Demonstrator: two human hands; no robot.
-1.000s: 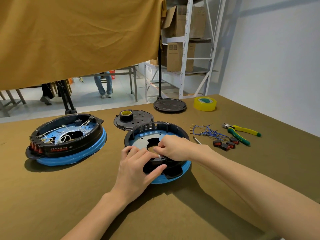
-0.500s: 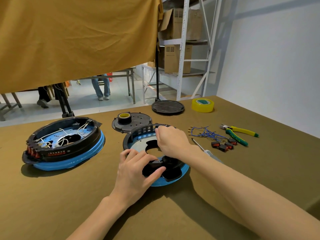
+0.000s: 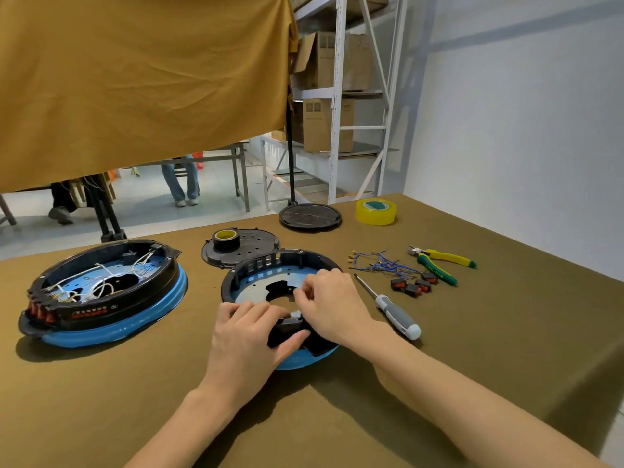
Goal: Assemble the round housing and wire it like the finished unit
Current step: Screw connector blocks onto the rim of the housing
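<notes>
The round housing (image 3: 270, 265), a black slotted ring on a blue base, lies mid-table in front of me. My left hand (image 3: 251, 336) grips its near black rim, thumb under the edge. My right hand (image 3: 332, 305) rests over the right inner side, fingertips pinched together near the central cut-out; what they pinch is too small to tell. The finished unit (image 3: 101, 295), wired with white leads and red switches, sits at the left. Blue wires (image 3: 381, 263) and red rocker switches (image 3: 413, 285) lie to the right.
A screwdriver (image 3: 393, 310) lies just right of my right wrist. Yellow-green pliers (image 3: 439, 260), yellow tape (image 3: 375, 211), a black lid (image 3: 310, 217) and a black perforated disc carrying a tape roll (image 3: 225, 238) lie behind. The table edge runs along the back.
My right hand slid from the housing's far rim back toward the centre cut-out. The left hand kept its grip on the near rim. The screwdriver is now uncovered.
</notes>
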